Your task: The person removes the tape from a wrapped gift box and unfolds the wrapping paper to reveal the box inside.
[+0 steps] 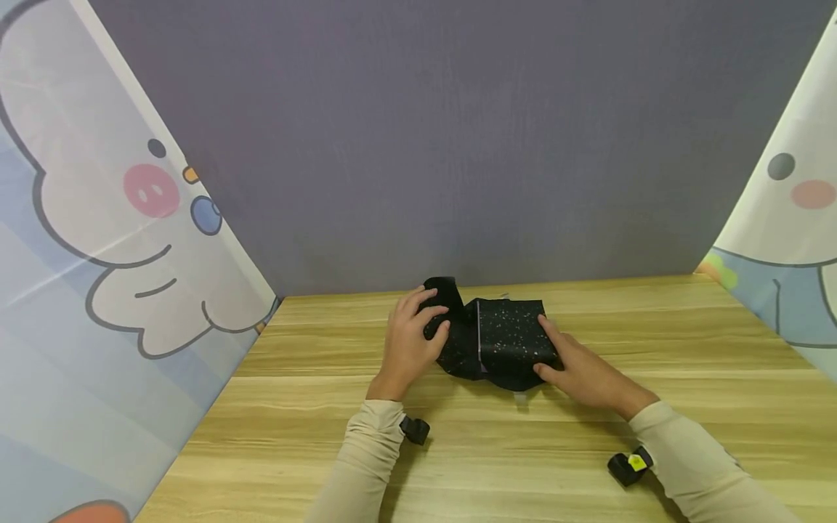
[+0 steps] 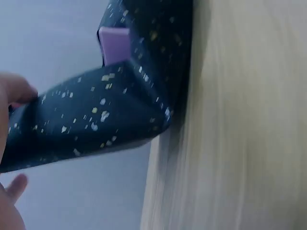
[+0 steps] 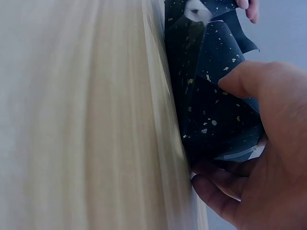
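The speckled black wrapped box (image 1: pixel 510 338) lies mid-table (image 1: pixel 588 450), long axis apparently near-far. The right hand (image 1: pixel 585 374) presses its right side; the left hand (image 1: pixel 408 345) grips the loose paper flap (image 1: pixel 441 298) at its left.

My left hand (image 2: pixel 9 143) is mostly cut off by the left wrist view's edge — only fingertips show. The speckled wrapping paper (image 1: pixel 503 338) hides nearly all of the purple box (image 2: pixel 114 44), and the table (image 3: pixel 86 120) blurs — grain smeared.
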Demonstrator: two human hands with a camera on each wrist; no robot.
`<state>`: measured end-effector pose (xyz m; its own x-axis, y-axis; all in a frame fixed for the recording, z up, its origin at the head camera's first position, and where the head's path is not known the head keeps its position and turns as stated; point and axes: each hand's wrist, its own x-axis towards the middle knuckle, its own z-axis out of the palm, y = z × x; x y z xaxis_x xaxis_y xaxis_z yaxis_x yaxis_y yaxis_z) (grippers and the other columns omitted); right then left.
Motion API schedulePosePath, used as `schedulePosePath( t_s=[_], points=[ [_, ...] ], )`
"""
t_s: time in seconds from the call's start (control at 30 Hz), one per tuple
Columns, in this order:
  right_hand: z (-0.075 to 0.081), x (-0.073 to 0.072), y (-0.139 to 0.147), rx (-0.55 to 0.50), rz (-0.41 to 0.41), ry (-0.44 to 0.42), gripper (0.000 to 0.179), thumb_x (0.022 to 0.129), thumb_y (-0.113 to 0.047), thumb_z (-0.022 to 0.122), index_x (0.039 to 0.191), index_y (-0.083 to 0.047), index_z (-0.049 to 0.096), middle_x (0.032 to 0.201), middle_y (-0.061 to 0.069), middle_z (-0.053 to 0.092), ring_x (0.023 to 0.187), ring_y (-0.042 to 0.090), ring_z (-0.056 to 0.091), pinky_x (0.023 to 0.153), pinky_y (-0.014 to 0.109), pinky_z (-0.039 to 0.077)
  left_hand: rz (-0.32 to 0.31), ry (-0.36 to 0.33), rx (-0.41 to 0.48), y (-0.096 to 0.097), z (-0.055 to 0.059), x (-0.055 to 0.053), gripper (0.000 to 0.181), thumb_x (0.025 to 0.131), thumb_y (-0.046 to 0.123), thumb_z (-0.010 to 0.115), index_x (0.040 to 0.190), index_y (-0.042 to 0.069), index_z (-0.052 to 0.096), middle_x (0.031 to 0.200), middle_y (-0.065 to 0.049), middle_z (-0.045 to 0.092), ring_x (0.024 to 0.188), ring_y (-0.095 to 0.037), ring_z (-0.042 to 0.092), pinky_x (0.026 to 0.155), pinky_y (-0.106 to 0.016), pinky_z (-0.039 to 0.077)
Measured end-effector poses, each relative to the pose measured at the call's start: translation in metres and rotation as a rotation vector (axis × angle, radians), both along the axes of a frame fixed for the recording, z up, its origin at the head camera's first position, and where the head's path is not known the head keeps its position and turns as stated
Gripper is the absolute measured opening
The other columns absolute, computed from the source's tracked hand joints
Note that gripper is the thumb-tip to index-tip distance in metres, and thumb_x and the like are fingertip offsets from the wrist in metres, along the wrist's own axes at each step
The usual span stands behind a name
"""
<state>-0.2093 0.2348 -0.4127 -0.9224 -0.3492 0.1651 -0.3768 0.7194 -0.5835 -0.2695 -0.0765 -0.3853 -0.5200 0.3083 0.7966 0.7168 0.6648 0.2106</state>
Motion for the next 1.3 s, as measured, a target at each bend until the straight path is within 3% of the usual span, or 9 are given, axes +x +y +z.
schedulePosePath(
  t_s=[0.17, 0.4, 0.47, 0.57, 0.63, 0.7, 0.83, 1.0, 1.3],
  points=[
    [0.001, -0.001, 0.0, 0.009, 0.001, 0.003, 0.09, 0.101, -0.041, 0.06, 0.162, -0.008, 0.002, 0.158, 0.034, 0.02, 0.137, 0.055, 0.031, 0.104, 0.069, 0.031, 0.025, -0.094, -0.064, -0.014, 0.007, 0.0, 0.018, 0.096, 0.025, 0.068, 0.102, 0.011, 0.077, 0.105, -0.003, 0.074, 0.105, -0.023, 0.067, 0.11, -0.055, 0.034],
    [0.003, 0.0, 0.0, 0.004, 0.003, -0.015, 0.09, 0.101, -0.045, 0.058, 0.162, -0.01, 0.001, 0.159, 0.033, 0.018, 0.138, 0.056, 0.029, 0.103, 0.07, 0.031, 0.098, -0.46, -0.026, -0.033, 0.016, 0.002, 0.065, 0.109, 0.049, 0.027, 0.102, 0.01, 0.077, 0.089, -0.002, 0.074, 0.1, -0.03, 0.068, 0.115, -0.052, 0.028],
    [0.003, 0.0, 0.0, 0.005, 0.001, -0.017, 0.09, 0.101, -0.045, 0.058, 0.162, -0.01, 0.001, 0.159, 0.033, 0.018, 0.138, 0.056, 0.029, 0.103, 0.07, 0.031, 0.139, -0.553, -0.024, -0.037, 0.016, 0.003, 0.071, 0.107, 0.057, 0.024, 0.102, 0.012, 0.078, 0.088, 0.0, 0.073, 0.098, -0.029, 0.068, 0.109, -0.049, 0.038],
    [0.002, 0.0, 0.0, 0.009, -0.002, -0.019, 0.09, 0.101, -0.045, 0.058, 0.162, -0.011, 0.001, 0.158, 0.033, 0.018, 0.137, 0.056, 0.03, 0.103, 0.07, 0.031, 0.181, -0.644, -0.078, -0.04, 0.015, 0.004, 0.066, 0.104, 0.062, 0.031, 0.101, 0.014, 0.076, 0.085, 0.003, 0.07, 0.082, -0.022, 0.067, 0.088, -0.045, 0.05],
    [0.002, 0.0, 0.0, 0.01, 0.0, -0.016, 0.09, 0.101, -0.045, 0.058, 0.162, -0.011, 0.001, 0.158, 0.034, 0.019, 0.137, 0.056, 0.031, 0.103, 0.07, 0.032, 0.192, -0.673, -0.136, -0.04, 0.013, 0.004, 0.056, 0.102, 0.06, 0.042, 0.103, 0.017, 0.076, 0.086, 0.006, 0.069, 0.074, -0.015, 0.064, 0.073, -0.04, 0.051],
    [0.001, 0.0, 0.0, 0.01, 0.0, -0.012, 0.09, 0.101, -0.044, 0.059, 0.162, -0.011, 0.001, 0.158, 0.034, 0.019, 0.137, 0.056, 0.031, 0.103, 0.069, 0.032, 0.185, -0.675, -0.213, -0.038, 0.011, 0.004, 0.044, 0.101, 0.055, 0.052, 0.104, 0.018, 0.076, 0.086, 0.006, 0.069, 0.072, -0.013, 0.062, 0.07, -0.038, 0.05],
    [0.001, 0.0, 0.001, 0.008, -0.001, -0.012, 0.09, 0.101, -0.044, 0.059, 0.162, -0.011, 0.003, 0.158, 0.033, 0.02, 0.138, 0.055, 0.03, 0.104, 0.069, 0.031, 0.176, -0.687, -0.363, -0.03, 0.007, 0.007, 0.032, 0.097, 0.047, 0.064, 0.11, 0.02, 0.075, 0.097, 0.007, 0.072, 0.082, -0.014, 0.066, 0.072, -0.039, 0.052],
    [0.001, 0.0, 0.0, 0.003, 0.0, -0.019, 0.089, 0.101, -0.047, 0.058, 0.163, -0.012, 0.004, 0.158, 0.032, 0.021, 0.138, 0.055, 0.031, 0.103, 0.069, 0.032, 0.222, -0.768, -0.545, -0.02, 0.007, 0.014, 0.047, 0.088, 0.053, 0.072, 0.125, 0.024, 0.07, 0.121, 0.002, 0.069, 0.107, -0.024, 0.065, 0.084, -0.047, 0.053],
    [0.001, 0.0, 0.0, 0.001, 0.001, -0.017, 0.089, 0.101, -0.043, 0.059, 0.162, -0.01, 0.004, 0.159, 0.032, 0.019, 0.139, 0.054, 0.029, 0.105, 0.068, 0.031, 0.239, -0.839, -0.655, -0.007, 0.007, 0.022, 0.075, 0.076, 0.061, 0.08, 0.14, 0.027, 0.06, 0.144, -0.007, 0.053, 0.13, -0.031, 0.051, 0.098, -0.055, 0.045]
  ],
)
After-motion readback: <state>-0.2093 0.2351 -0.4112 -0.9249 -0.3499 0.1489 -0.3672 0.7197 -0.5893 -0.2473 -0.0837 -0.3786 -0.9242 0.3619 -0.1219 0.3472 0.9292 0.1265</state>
